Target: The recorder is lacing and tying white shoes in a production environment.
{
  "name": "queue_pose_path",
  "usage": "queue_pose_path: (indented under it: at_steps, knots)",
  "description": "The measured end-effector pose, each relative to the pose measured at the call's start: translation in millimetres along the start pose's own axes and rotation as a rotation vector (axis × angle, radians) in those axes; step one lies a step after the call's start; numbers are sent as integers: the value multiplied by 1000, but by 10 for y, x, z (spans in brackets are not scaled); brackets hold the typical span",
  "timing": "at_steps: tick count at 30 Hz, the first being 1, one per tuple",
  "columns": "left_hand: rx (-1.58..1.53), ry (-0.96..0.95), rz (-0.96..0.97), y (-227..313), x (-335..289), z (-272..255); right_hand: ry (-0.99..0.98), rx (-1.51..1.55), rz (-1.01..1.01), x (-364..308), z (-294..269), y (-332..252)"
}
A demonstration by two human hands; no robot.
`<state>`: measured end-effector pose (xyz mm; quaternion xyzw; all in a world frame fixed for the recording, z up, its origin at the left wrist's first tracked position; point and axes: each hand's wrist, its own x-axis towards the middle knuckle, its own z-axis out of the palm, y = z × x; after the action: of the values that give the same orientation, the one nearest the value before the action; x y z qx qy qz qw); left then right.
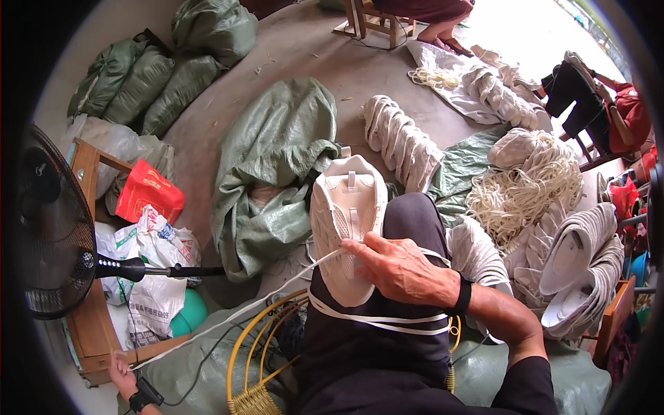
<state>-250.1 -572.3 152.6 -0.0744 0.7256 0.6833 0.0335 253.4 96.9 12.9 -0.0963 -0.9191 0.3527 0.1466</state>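
The pale shoe [349,207] rests on your thigh [377,360]; your left hand [123,377] pinches the white lace [270,294] well out to the side; your right hand [408,270] appears pinched on it at the shoe; ideally, keep tension even between your 2 hands.

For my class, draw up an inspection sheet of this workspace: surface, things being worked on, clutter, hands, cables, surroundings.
Surface: dark-trousered thigh, crossed by white bands.
Things: pale shoe on the thigh; white lace stretched leftward from it.
Clutter: green sack on the floor, heap of cream laces, row of pale shoe pieces.
Hands: left hand holds the lace far out to the left; right hand lies over the shoe, index fingertip at the lace, grip unclear.
Cables: thin black cable near the yellow wicker chair; ends untraceable.
Surroundings: black fan at left; person in red seated at right.
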Motion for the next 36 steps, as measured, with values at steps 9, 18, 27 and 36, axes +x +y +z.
queue_pose_path:
  at_steps: [9,18,27,36]
  knots:
    - [266,-736,-99,-665,-1792,3845,44,-79,-108,-45,104,5]
    - [456,-1232,16,-1295,-3010,5138,14,-18,18,-56,76,-52]
    - [601,-1167,432,-1410,-3097,5203,-6,110,100,-22,72,-31]
    - [555,-1137,625,-1505,-3168,5251,-1,125,92,2,53,-35]
